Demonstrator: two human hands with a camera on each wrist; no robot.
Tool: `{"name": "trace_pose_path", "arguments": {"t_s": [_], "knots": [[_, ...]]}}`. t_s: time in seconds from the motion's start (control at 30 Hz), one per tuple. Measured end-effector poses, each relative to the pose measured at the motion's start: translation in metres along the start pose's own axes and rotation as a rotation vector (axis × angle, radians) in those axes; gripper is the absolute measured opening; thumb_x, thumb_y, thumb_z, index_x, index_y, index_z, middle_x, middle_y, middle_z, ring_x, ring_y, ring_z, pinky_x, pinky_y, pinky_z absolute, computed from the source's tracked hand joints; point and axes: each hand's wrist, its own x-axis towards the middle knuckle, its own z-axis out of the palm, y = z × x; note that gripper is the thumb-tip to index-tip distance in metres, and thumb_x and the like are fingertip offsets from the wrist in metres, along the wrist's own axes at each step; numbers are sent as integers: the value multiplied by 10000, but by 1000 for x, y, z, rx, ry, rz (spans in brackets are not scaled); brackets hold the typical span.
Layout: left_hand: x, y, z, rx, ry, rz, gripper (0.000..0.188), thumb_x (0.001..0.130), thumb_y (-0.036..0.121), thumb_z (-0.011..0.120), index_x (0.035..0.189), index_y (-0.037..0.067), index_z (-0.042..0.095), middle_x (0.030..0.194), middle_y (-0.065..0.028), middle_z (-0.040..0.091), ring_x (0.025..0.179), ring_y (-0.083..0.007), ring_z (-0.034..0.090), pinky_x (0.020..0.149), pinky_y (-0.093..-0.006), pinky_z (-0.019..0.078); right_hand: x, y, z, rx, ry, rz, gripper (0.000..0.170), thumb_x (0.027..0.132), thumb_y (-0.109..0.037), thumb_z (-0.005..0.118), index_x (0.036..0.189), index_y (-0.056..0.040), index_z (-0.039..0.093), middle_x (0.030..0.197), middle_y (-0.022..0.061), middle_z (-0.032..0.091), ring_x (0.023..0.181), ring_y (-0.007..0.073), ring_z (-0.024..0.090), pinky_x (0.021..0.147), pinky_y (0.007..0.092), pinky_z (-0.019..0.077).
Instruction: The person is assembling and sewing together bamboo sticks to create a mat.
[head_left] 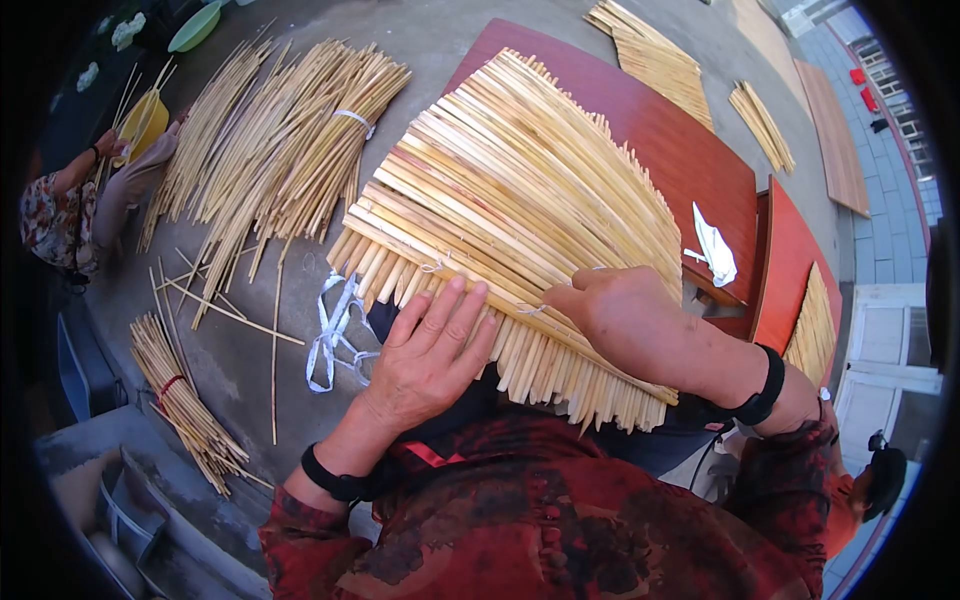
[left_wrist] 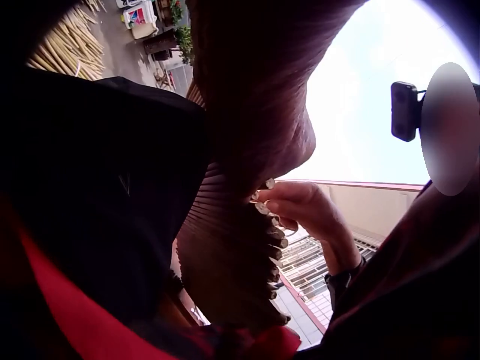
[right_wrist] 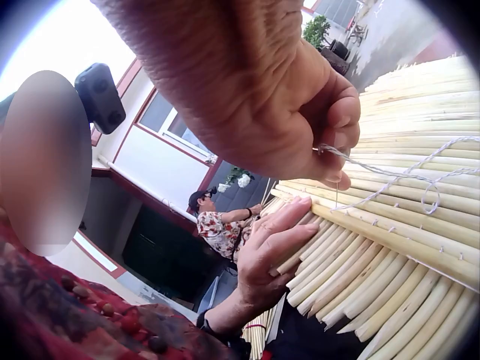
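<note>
A fan-shaped mat of pale stalks [head_left: 510,190] lies before the person, a row of thin stitches near its close edge. Fingers extended, the left hand [head_left: 430,350] rests on that edge, as also in the right wrist view, where the left hand [right_wrist: 271,247] touches the stalk ends. The right hand [head_left: 630,315] is curled low over the mat; up close, the right hand [right_wrist: 300,112] pinches a twisted white thread [right_wrist: 390,174] that trails across the stalks [right_wrist: 375,232]. In the left wrist view the right hand [left_wrist: 311,214] is at the stalk tips, mostly backlit.
A red table [head_left: 690,180] supports the mat's far side, with a white scrap [head_left: 712,245] on it. Tied stalk bundles [head_left: 290,140] lie on the ground at left, a smaller bundle [head_left: 185,400] nearer. White ribbon [head_left: 330,340] hangs by the mat. Another person [head_left: 65,210] handles stalks.
</note>
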Motion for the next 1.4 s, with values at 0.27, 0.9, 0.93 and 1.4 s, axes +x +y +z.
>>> {"name": "trace_pose_path", "arguments": {"t_s": [0.27,0.9,0.93,1.4], "knots": [[-1,-1,5,20,41,44,203,798,174,523,971,74,559,1218,-160,519,1148,-328,478,916,-426,380,4,-4,7,-92,67,-104,112,669,-105,544,752,-68,480,664,68,488,626,231,552,509,340,447],[8,9,4,23,124,45,192,775,194,531,886,53,598,1137,-105,573,1096,-379,507,854,-483,401,13,3,-3,-153,4,-106,126,679,-131,547,776,-77,485,672,74,472,621,227,549,498,341,445],[10,10,3,20,124,46,192,775,194,531,886,53,598,1137,-105,573,1096,-379,507,854,-483,401,13,5,-5,-148,11,-108,128,679,-130,546,780,-76,490,672,74,470,621,228,550,499,342,445],[9,12,4,3,108,74,193,784,199,522,870,53,612,1103,-98,580,1078,-383,525,825,-494,408,23,14,-14,-142,-66,-252,113,677,-142,543,757,-70,507,678,74,473,627,229,556,521,338,457]]}}
